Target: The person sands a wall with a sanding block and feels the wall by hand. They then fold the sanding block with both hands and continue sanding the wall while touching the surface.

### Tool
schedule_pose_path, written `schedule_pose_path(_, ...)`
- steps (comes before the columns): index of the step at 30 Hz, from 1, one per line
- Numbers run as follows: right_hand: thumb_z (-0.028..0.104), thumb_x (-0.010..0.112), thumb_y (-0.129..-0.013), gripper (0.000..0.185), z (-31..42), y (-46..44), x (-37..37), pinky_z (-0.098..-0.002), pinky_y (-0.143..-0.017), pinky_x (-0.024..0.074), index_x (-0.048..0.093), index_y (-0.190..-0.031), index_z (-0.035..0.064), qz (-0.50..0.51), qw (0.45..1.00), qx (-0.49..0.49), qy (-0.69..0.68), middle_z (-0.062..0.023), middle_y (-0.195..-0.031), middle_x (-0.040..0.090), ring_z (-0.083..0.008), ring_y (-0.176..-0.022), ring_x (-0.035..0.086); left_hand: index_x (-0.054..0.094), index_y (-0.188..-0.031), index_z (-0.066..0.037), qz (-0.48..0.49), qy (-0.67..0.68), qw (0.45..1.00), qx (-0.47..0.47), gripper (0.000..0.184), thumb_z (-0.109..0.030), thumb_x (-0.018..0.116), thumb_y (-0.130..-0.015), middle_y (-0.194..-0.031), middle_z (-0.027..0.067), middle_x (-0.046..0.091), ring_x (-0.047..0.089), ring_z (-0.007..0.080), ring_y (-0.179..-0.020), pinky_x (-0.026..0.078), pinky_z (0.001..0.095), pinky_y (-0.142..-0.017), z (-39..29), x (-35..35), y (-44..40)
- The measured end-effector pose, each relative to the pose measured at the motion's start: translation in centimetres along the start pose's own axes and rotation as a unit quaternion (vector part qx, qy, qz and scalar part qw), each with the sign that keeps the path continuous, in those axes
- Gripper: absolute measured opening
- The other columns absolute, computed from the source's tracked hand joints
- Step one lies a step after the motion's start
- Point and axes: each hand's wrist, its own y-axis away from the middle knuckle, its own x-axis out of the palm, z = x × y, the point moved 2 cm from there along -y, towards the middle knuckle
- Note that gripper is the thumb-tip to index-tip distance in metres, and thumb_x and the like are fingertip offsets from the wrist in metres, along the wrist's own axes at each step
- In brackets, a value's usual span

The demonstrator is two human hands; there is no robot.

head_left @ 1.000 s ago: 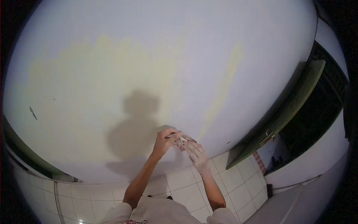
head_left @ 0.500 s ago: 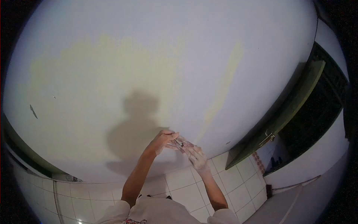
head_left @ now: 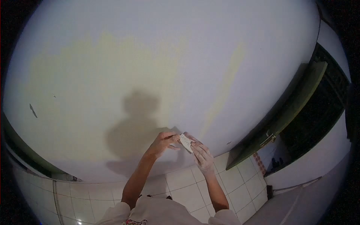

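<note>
A small folded piece of sandpaper (head_left: 186, 141), pale with printed lettering on its face and a dark edge, is held up in front of the wall. My right hand (head_left: 203, 155) grips its right side, fingers over the front, with pale dust on the skin. At its upper left corner, the fingertips of my left hand (head_left: 163, 143) are pinched together; the thumb and finger touch or nearly touch the edge. Behind both hands stands the pale wall (head_left: 262, 86), which carries a broad yellowish patch (head_left: 101, 71) and a narrow yellowish streak (head_left: 227, 84).
To the right, a green door (head_left: 300, 105) with a metal handle (head_left: 267, 140) stands ajar beside a dark opening. White floor tiles (head_left: 183, 189) run along the wall's foot. A dark mark (head_left: 33, 110) shows on the wall at left, and my shadow falls across the yellowish patch.
The sandpaper has turned so its lettered pale face now shows. My right hand has shifted slightly, with its fingers over that face; my left hand has drawn a little left.
</note>
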Motion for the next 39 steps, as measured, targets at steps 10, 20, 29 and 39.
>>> schedule_pose_path(10,0.005,0.071,-0.082,0.035,0.0,0.8,1.8,-0.0426,-0.091,0.0574,0.070,-0.117,0.0023,0.049,0.997,-0.056,0.017,-0.0111,-0.130,0.067,-0.0270,-0.117,0.067,0.069,-0.109,0.002,-0.042,0.001,0.999,-0.018,0.033,-0.029,0.069,-0.099,-0.097,0.0089,0.069,0.070,0.0191,-0.095,0.062,0.0395,-0.082,0.5,2.2,0.4)
schedule_pose_path(20,0.005,0.074,-0.086,0.032,-0.5,1.8,2.4,-0.0437,-0.093,0.0562,0.070,-0.118,0.0039,0.060,0.995,-0.082,0.019,-0.0123,-0.130,0.068,-0.0288,-0.120,0.066,0.071,-0.113,-0.002,-0.063,-0.230,0.967,0.083,0.024,-0.020,0.072,-0.097,-0.096,0.0083,0.074,0.069,0.0110,-0.089,0.056,0.0286,-0.082,0.5,2.1,1.1)
schedule_pose_path(29,-0.004,0.052,-0.096,0.032,-0.2,1.9,2.4,-0.0409,-0.102,0.0503,0.066,-0.126,-0.0054,-0.128,0.972,0.187,-0.065,-0.0210,-0.127,0.069,-0.0364,-0.122,0.065,0.065,-0.120,-0.002,-0.430,-0.407,0.713,0.376,0.023,-0.013,0.055,-0.103,-0.116,0.0166,0.073,0.069,0.0328,-0.113,0.052,0.0429,-0.098,-2.0,-8.9,9.6)
schedule_pose_path(39,0.007,0.040,-0.105,0.039,-0.4,-15.4,-1.3,-0.0456,-0.113,0.0424,0.060,-0.135,-0.0094,-0.220,0.975,0.014,-0.010,-0.0167,-0.131,0.069,-0.0372,-0.134,0.056,0.036,-0.154,0.005,-0.451,-0.588,0.468,0.482,0.062,-0.035,0.036,-0.107,-0.159,0.0291,0.035,0.033,0.0511,-0.147,0.026,0.0641,-0.119,-2.3,-24.7,11.4)
